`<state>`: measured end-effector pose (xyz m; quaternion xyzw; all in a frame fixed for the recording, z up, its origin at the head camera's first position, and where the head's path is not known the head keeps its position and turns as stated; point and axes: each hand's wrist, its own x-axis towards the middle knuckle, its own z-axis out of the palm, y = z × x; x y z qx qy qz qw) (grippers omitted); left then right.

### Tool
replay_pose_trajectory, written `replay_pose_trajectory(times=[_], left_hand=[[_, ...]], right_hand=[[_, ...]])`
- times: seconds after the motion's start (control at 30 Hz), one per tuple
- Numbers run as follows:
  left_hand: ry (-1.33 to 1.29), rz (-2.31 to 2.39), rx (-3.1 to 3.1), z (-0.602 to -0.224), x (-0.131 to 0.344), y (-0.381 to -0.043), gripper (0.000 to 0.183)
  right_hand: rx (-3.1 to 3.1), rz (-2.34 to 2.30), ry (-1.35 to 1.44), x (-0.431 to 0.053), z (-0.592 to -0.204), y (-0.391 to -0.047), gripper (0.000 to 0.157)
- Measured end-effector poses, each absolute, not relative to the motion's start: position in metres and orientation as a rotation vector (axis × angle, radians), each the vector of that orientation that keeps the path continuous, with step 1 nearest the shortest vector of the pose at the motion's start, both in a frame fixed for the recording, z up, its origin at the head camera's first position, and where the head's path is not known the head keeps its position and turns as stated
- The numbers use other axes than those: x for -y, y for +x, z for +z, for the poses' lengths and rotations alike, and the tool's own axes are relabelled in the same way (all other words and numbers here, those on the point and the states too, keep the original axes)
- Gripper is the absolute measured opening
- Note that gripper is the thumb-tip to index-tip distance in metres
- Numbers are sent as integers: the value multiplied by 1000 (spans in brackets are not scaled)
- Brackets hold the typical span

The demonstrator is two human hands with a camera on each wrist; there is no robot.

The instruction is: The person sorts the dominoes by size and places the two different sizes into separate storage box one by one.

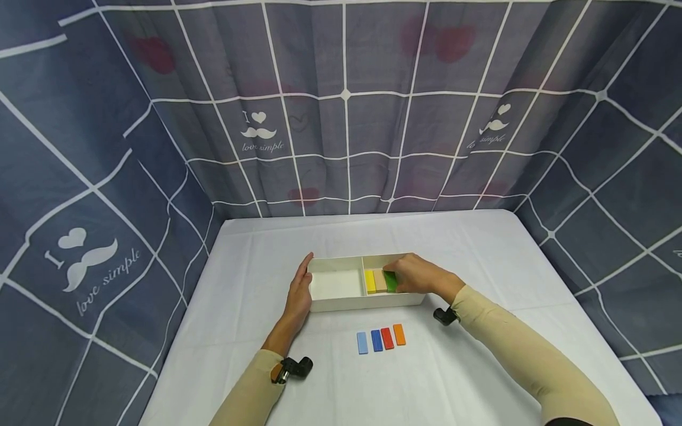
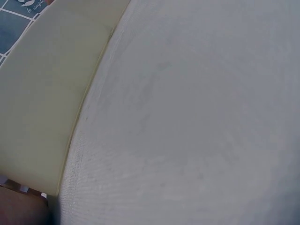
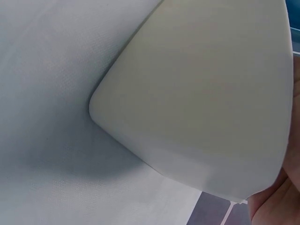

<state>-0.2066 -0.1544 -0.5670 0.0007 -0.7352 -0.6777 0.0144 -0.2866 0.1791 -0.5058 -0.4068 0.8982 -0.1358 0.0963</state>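
Observation:
A white box [image 1: 367,302] with a divider stands on the table. In its right compartment a yellow block [image 1: 370,281] and a tan block [image 1: 380,281] lie side by side. My right hand [image 1: 418,275] reaches over the right end and pinches a green block [image 1: 391,281] beside the tan one. Its fingertips are partly hidden inside the box. The left hand [image 1: 299,296] lies along the box's left end, fingers extended, touching the wall. Both wrist views show mostly the box's outer wall [image 2: 47,103], with a bit of the right hand [image 3: 281,201] at the edge.
In front of the box, on the white tablecloth [image 1: 469,378], lie a light blue block [image 1: 362,343], a dark blue block [image 1: 376,341], a red block [image 1: 386,338] and an orange block [image 1: 399,335]. A patterned grey-blue curtain [image 1: 319,130] hangs around the table's back and sides.

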Motion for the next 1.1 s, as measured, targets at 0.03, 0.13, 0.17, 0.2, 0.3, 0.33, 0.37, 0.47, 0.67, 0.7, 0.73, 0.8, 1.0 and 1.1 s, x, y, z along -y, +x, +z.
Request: replay_pose_trajectory(times=[0.03, 0.13, 0.17, 0.2, 0.3, 0.33, 0.37, 0.47, 0.67, 0.7, 0.73, 0.8, 1.0, 1.1], left_hand=[[0, -2110, 2290, -567, 154, -207, 56], [4, -2114, 2290, -567, 154, -207, 56], [5, -2117, 2289, -567, 154, -207, 56], [6, -2121, 2287, -567, 154, -207, 56], [10, -2127, 2287, -566, 154, -207, 56], [10, -2129, 2286, -566, 154, -207, 56], [8, -2133, 2284, -565, 153, -206, 56], [4, -2149, 2271, -563, 153, -206, 56], [-10, -2210, 2220, -562, 156, -207, 57], [-15, -2214, 2211, -562, 157, -208, 57], [-16, -2211, 2201, -562, 158, -208, 58], [-24, -2188, 2195, -561, 159, -209, 58], [-114, -2020, 2225, -547, 160, -206, 62], [-198, -1882, 2264, -536, 159, -202, 69]], right_hand=[[-2665, -400, -1207, -179, -506, -287, 57], [-2666, -390, -1196, -179, -506, -287, 58], [-2666, -391, -1196, -179, -506, -287, 58], [-2665, -392, -1196, -179, -506, -287, 58], [-2659, -391, -1199, -180, -507, -287, 57], [-2657, -390, -1202, -180, -506, -287, 57], [-2656, -387, -1204, -180, -506, -287, 58], [-2654, -394, -1200, -180, -504, -286, 58], [-2676, -501, -1166, -185, -498, -284, 54], [-2680, -521, -1165, -186, -497, -284, 53], [-2684, -542, -1166, -187, -496, -284, 53], [-2693, -577, -1174, -189, -495, -283, 52], [-2753, -678, -1158, -197, -490, -278, 49], [-2802, -765, -1121, -202, -486, -274, 47]])
